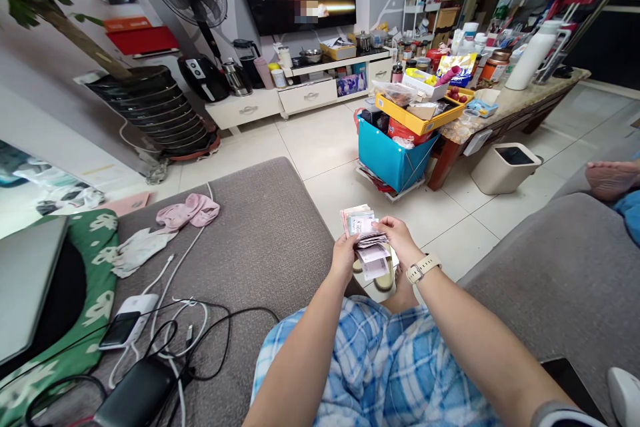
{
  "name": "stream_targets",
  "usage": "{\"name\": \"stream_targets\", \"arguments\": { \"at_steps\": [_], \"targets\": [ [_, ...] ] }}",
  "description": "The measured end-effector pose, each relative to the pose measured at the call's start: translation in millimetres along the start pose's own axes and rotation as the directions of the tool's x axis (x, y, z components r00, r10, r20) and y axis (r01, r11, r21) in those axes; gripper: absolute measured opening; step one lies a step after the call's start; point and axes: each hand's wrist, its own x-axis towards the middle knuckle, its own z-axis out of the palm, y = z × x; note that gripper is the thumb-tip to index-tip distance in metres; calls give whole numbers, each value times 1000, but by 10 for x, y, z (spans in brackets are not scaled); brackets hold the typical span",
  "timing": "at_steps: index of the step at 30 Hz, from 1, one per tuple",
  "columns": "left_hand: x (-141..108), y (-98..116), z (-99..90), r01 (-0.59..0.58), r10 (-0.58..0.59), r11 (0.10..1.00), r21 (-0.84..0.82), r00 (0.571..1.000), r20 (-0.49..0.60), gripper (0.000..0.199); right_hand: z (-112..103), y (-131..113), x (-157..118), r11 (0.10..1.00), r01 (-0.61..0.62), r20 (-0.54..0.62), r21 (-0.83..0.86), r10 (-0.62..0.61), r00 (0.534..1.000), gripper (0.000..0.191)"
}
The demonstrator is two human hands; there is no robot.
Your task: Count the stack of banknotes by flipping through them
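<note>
A fanned wad of banknotes (373,239), in pale purple, pink and bluish tones, is held out over my knees. My left hand (345,255) pinches its left side, with the thumb on top. On the right side, the fingers of my right hand (397,235) close on the upper edge of the notes. A couple of notes hang down below the folded middle of the wad. My right wrist carries a beige watch strap (424,268). Below the notes, a slipper (384,277) and part of a bare foot show on the floor.
On the grey sofa (260,227) to my left lie tangled cables, a power bank (131,320), a pink cloth (189,211) and a laptop (30,280). Ahead stand a blue storage bin (393,157), a cluttered table and a beige trash can (500,173). Another person's foot (613,179) rests at right.
</note>
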Motion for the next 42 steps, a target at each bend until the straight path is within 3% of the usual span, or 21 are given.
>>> {"name": "stream_targets", "arguments": {
  "at_steps": [8,19,42],
  "targets": [
    [-30,16,18,23,-22,1000,20,1000,-19,33,-20,22,25,999,33,-12,0,-33,999,38],
    [17,30,-2,26,-32,998,-53,993,-117,29,28,-31,-26,1000,13,62,17,-14,998,31],
    [-1,40,1,19,-22,999,-29,995,-96,32,45,-64,-51,997,-50,70,67,45,996,36]
  ]
}}
